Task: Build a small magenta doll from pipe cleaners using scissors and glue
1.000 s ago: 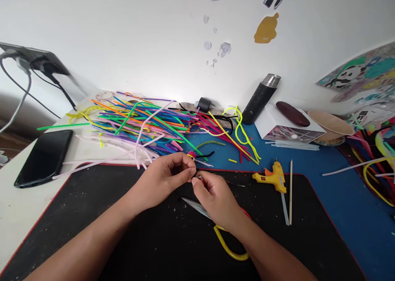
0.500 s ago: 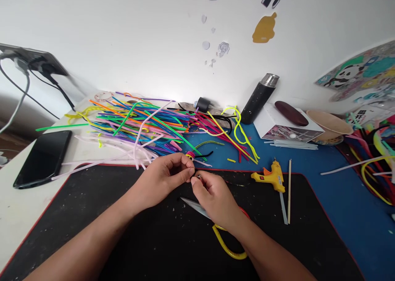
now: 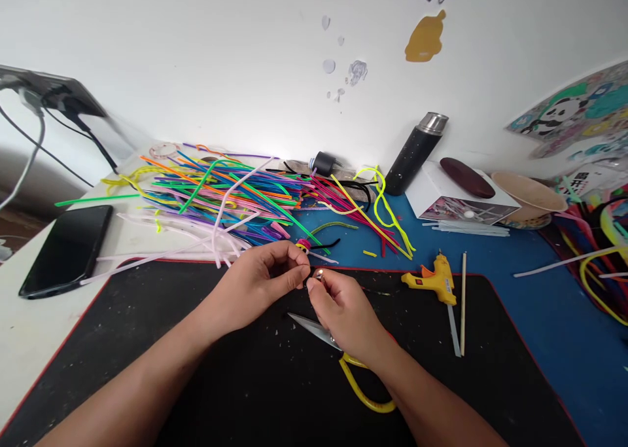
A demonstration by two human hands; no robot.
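My left hand (image 3: 267,273) is closed in a pinch, thumb against forefinger. Whatever its fingertips hold is too small to make out. Close beside it, my right hand (image 3: 343,309) is closed around a small shiny metal piece (image 3: 319,274), mostly hidden by the fingers. The two sets of fingertips nearly meet. Just behind the left fingers shows a small pink and yellow piece (image 3: 303,245), with a black pipe cleaner (image 3: 326,245) to its right. Scissors with yellow handles (image 3: 360,394) lie on the black mat (image 3: 235,388), partly under my right hand.
Many coloured pipe cleaners (image 3: 220,192) are heaped at the back. A yellow glue gun (image 3: 434,280) and a thin wooden stick (image 3: 464,303) lie at the right. Behind stand a black flask (image 3: 415,156) and a white box (image 3: 426,185). A phone (image 3: 66,250) lies left.
My right hand has shifted slightly right, away from the left fingertips, and more of the shiny metal piece shows. My left hand keeps its pinch. The view has tilted slightly.
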